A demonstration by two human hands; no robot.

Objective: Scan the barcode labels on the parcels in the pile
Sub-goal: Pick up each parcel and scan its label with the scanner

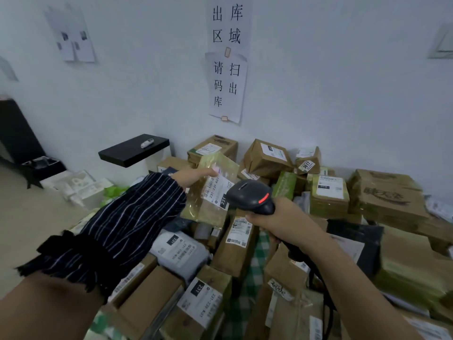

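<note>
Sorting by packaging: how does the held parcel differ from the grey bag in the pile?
The held parcel is a box in glossy yellowish tape; the grey bag is soft plastic. The left hand holds up the parcel; the bag lies in the pile. Both bear white 231 labels.

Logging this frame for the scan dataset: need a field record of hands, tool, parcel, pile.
left hand: holds a yellow-taped parcel above the pile
right hand: grips a black scanner, red light lit
aim: scanner head points toward the parcel's label
label: white, faces camera, reads 231
pile: cardboard boxes and grey bags, many labels visible
wall: paper signs above pile
</note>
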